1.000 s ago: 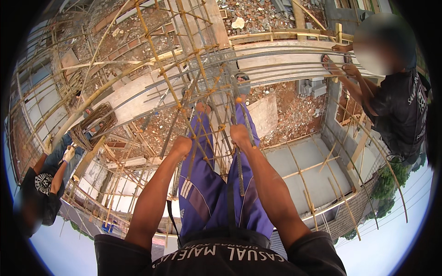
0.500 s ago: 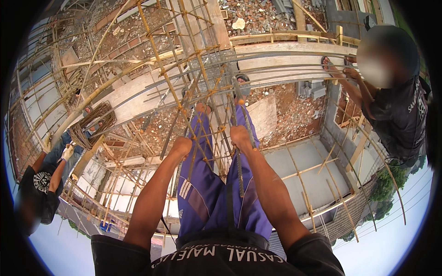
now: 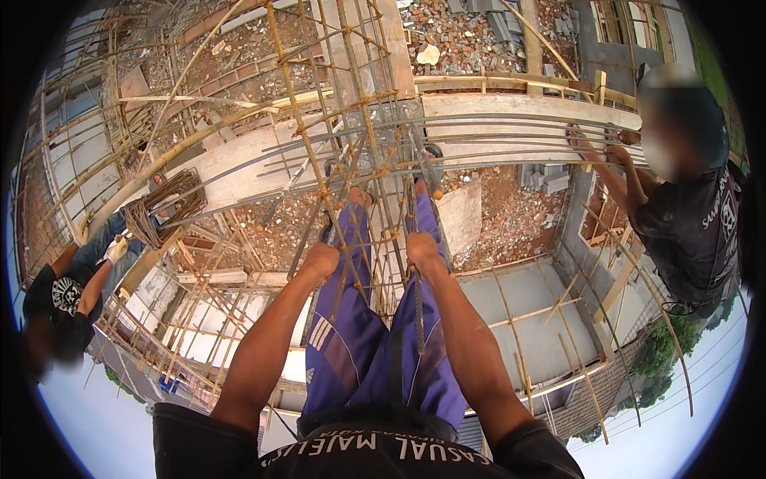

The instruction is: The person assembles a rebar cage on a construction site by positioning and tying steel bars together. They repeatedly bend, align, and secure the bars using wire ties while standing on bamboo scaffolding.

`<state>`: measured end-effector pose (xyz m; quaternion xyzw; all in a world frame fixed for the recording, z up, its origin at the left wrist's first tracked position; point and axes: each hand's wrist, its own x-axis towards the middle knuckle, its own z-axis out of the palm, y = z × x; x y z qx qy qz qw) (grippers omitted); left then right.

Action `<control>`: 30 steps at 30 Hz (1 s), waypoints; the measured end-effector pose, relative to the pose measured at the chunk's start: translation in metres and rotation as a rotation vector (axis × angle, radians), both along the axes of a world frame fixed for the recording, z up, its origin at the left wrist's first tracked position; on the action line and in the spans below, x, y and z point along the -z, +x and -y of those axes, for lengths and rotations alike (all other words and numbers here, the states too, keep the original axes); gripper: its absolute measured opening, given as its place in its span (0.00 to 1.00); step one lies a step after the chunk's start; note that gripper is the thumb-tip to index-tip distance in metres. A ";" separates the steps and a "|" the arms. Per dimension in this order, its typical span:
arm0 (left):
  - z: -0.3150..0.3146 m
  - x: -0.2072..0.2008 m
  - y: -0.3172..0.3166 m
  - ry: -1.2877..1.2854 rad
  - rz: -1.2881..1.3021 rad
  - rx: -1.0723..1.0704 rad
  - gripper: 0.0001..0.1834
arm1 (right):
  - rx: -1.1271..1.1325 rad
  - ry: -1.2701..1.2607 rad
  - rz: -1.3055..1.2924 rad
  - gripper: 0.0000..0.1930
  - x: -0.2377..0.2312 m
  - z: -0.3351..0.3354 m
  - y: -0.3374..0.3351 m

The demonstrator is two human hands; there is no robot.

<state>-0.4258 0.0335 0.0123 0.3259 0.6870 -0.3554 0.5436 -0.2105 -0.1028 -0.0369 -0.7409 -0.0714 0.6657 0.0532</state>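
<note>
Both my arms reach forward over my purple trousers. My left hand (image 3: 321, 260) is closed around a steel bar, little of which shows past the fist. Closed on a ribbed reinforcing bar (image 3: 420, 319) is my right hand (image 3: 420, 249); the bar's lower end hangs in front of my right thigh. Between and beyond my hands runs a rebar cage (image 3: 369, 152) with rusty stirrups, lying along a narrow beam. Several long grey bars (image 3: 495, 120) cross it sideways, beyond my hands. My feet stand on either side of the cage, partly hidden by the steel.
At the right a person (image 3: 686, 191) has hands by the ends of the long bars. Another person (image 3: 72, 295), wearing gloves, is at the left beside a bundle of bent stirrups (image 3: 163, 209). Rubble ground (image 3: 511, 211) lies below the beams. Bamboo poles (image 3: 590, 383) stick up.
The view has tilted, so the beam and long bars sit lower and slightly further right. Both my hands keep their grips, with little visible movement against the cage.
</note>
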 end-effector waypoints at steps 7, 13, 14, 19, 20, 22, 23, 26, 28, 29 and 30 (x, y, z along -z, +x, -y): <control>0.001 0.000 -0.001 -0.014 -0.001 0.035 0.17 | 0.067 -0.071 0.004 0.18 -0.017 -0.013 0.004; 0.003 0.005 -0.005 -0.041 -0.005 0.015 0.18 | -0.106 0.159 0.016 0.18 0.025 0.022 -0.010; 0.003 0.005 -0.005 -0.042 0.003 0.006 0.18 | -0.087 0.184 0.028 0.18 0.028 0.026 -0.011; 0.007 0.010 -0.010 -0.037 0.006 -0.044 0.16 | 0.046 0.103 0.079 0.19 0.010 0.009 -0.008; 0.008 0.012 -0.012 -0.034 0.018 -0.052 0.16 | 0.060 0.074 0.088 0.20 0.007 0.006 -0.008; 0.009 0.013 -0.014 -0.043 0.021 -0.069 0.15 | 0.038 0.043 0.086 0.20 0.006 0.002 -0.007; 0.008 0.013 -0.011 -0.049 0.009 -0.088 0.15 | 0.006 0.042 0.087 0.19 0.008 0.001 -0.004; 0.007 0.011 -0.008 -0.073 0.031 -0.091 0.16 | -0.088 0.043 0.095 0.13 0.008 0.004 -0.007; 0.009 0.013 -0.010 -0.064 0.039 -0.086 0.16 | -0.171 0.091 0.115 0.12 0.008 0.008 -0.008; 0.010 0.015 -0.011 -0.045 0.031 -0.088 0.16 | -0.220 0.128 0.125 0.11 0.010 0.008 -0.009; 0.011 0.017 -0.013 -0.026 0.023 -0.091 0.16 | -0.253 0.149 0.121 0.11 0.012 0.009 -0.010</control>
